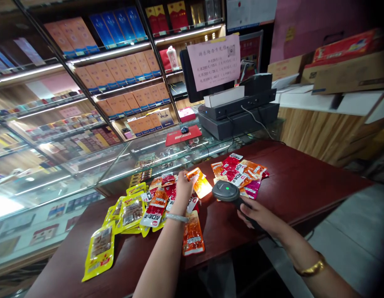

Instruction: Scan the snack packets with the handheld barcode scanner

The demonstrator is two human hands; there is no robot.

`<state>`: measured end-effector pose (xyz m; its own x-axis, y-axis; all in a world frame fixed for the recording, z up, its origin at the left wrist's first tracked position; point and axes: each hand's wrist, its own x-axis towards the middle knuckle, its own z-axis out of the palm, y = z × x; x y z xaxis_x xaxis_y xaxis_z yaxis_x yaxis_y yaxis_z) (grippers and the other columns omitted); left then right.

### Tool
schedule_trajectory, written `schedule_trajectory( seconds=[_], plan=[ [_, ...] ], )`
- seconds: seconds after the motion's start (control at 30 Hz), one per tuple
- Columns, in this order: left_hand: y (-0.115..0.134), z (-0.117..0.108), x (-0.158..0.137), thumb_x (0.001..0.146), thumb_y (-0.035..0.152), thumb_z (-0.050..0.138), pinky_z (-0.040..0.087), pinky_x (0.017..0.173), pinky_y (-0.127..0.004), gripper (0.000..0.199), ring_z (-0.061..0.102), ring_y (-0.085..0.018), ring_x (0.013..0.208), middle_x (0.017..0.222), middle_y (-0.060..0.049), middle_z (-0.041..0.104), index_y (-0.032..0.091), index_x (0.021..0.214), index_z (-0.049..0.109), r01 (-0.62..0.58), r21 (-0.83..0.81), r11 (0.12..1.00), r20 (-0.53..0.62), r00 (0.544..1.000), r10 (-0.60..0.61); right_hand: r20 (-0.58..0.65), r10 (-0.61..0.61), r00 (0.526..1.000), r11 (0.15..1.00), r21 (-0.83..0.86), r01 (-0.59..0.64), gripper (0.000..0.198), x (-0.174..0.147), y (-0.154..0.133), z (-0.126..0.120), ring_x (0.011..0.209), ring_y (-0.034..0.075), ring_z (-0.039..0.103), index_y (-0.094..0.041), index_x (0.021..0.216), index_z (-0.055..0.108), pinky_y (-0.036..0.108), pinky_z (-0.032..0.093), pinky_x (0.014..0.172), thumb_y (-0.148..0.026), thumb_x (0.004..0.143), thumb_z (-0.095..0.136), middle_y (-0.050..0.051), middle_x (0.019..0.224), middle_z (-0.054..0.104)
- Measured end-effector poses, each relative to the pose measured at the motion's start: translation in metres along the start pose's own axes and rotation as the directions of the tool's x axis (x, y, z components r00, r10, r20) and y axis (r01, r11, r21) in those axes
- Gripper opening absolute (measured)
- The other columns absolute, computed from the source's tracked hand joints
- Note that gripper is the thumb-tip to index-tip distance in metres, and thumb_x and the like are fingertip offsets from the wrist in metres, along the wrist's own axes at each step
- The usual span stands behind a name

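Observation:
My left hand is closed on the edge of an orange snack packet, which is brightly lit. In my right hand is a black barcode scanner with a green light on top, its head pointed toward that packet. Left of my left hand lies a heap of yellow snack packets with red and orange packets on top. One yellow packet lies apart at the near left. Below my left wrist rests another orange packet. Beyond the scanner is a second pile of red and orange packets.
All this lies on a dark red table. Behind it stand a glass display counter, a red mouse pad with a mouse, and a cash register with cables. Cardboard boxes sit at right; stocked shelves line the wall.

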<state>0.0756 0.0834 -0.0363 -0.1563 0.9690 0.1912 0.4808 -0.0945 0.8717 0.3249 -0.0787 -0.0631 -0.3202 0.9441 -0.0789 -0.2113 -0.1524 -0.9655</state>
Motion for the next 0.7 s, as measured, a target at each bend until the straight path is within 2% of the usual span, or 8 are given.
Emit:
schedule_trajectory(
  seconds=[0.13, 0.2, 0.23, 0.3, 0.4, 0.5, 0.6, 0.7],
  plan=[
    [0.026, 0.024, 0.004, 0.077, 0.037, 0.077, 0.051, 0.066, -0.027, 0.045, 0.066, -0.015, 0.07, 0.088, -0.005, 0.069, 0.017, 0.111, 0.055, 0.069, -0.17, 0.983, 0.128, 0.991, -0.048, -0.012, -0.006, 1.0, 0.998, 0.064, 0.007, 0.068, 0.001, 0.003, -0.002, 0.048, 0.007, 0.036, -0.016, 0.123, 0.051, 0.02, 0.031, 0.044, -0.068, 0.082, 0.066, -0.007, 0.062, 0.046],
    [0.037, 0.027, 0.011, 0.08, 0.032, 0.075, 0.053, 0.077, -0.03, 0.046, 0.069, -0.018, 0.085, 0.099, -0.01, 0.072, 0.017, 0.117, 0.054, 0.039, -0.192, 0.981, 0.179, 0.984, -0.004, -0.017, -0.014, 1.0, 0.996, 0.084, 0.016, 0.066, 0.0, 0.005, -0.003, 0.047, 0.007, 0.036, -0.017, 0.121, 0.052, 0.02, 0.031, 0.044, -0.068, 0.082, 0.066, -0.007, 0.063, 0.047],
    [0.039, 0.024, 0.014, 0.08, 0.031, 0.076, 0.052, 0.084, -0.032, 0.048, 0.069, -0.02, 0.095, 0.106, -0.012, 0.071, 0.017, 0.12, 0.054, -0.015, -0.099, 0.995, 0.147, 0.989, 0.03, -0.019, -0.021, 1.0, 0.996, 0.09, 0.023, 0.065, 0.0, 0.006, -0.003, 0.047, 0.007, 0.036, -0.017, 0.119, 0.052, 0.02, 0.032, 0.044, -0.068, 0.082, 0.066, -0.007, 0.063, 0.047],
    [0.038, 0.01, 0.017, 0.078, 0.034, 0.077, 0.047, 0.096, -0.039, 0.051, 0.063, -0.027, 0.113, 0.118, -0.017, 0.068, 0.016, 0.121, 0.057, -0.119, 0.281, 0.952, 0.079, 0.992, 0.101, -0.02, -0.032, 0.999, 0.995, 0.098, 0.034, 0.063, -0.001, 0.007, -0.004, 0.047, 0.007, 0.037, -0.017, 0.117, 0.052, 0.021, 0.032, 0.045, -0.068, 0.083, 0.066, -0.006, 0.064, 0.048],
    [0.026, -0.011, 0.015, 0.076, 0.049, 0.076, 0.041, 0.101, -0.047, 0.053, 0.055, -0.037, 0.123, 0.122, -0.022, 0.064, 0.013, 0.113, 0.064, -0.144, 0.75, 0.645, 0.117, 0.99, 0.084, -0.013, -0.035, 0.999, 0.993, 0.11, 0.036, 0.061, 0.0, 0.009, -0.006, 0.047, 0.007, 0.036, -0.017, 0.115, 0.051, 0.021, 0.032, 0.044, -0.068, 0.083, 0.066, -0.007, 0.063, 0.048],
    [0.014, -0.017, 0.01, 0.075, 0.062, 0.07, 0.041, 0.098, -0.046, 0.059, 0.053, -0.038, 0.124, 0.122, -0.022, 0.064, 0.015, 0.111, 0.065, -0.177, 0.855, 0.487, 0.196, 0.981, 0.013, -0.01, -0.03, 1.0, 0.991, 0.129, 0.031, 0.061, 0.002, 0.012, -0.008, 0.047, 0.007, 0.037, -0.018, 0.114, 0.051, 0.02, 0.033, 0.044, -0.067, 0.082, 0.067, -0.006, 0.064, 0.049],
    [0.008, -0.011, 0.009, 0.075, 0.06, 0.072, 0.042, 0.095, -0.042, 0.059, 0.055, -0.036, 0.122, 0.121, -0.019, 0.066, 0.016, 0.113, 0.062, -0.184, 0.846, 0.5, 0.203, 0.979, 0.016, -0.006, -0.025, 1.0, 0.99, 0.141, 0.026, 0.06, 0.002, 0.015, -0.01, 0.047, 0.007, 0.037, -0.019, 0.115, 0.051, 0.02, 0.033, 0.044, -0.067, 0.083, 0.067, -0.006, 0.064, 0.048],
    [0.005, -0.006, 0.012, 0.082, 0.048, 0.069, 0.043, 0.092, -0.041, 0.043, 0.062, -0.032, 0.112, 0.11, -0.017, 0.069, 0.017, 0.11, 0.06, -0.162, 0.767, 0.621, 0.17, 0.984, 0.047, -0.012, -0.028, 1.0, 0.989, 0.142, 0.029, 0.059, 0.001, 0.015, -0.01, 0.047, 0.007, 0.037, -0.019, 0.116, 0.052, 0.02, 0.032, 0.044, -0.066, 0.083, 0.066, -0.006, 0.064, 0.048]
  ],
)
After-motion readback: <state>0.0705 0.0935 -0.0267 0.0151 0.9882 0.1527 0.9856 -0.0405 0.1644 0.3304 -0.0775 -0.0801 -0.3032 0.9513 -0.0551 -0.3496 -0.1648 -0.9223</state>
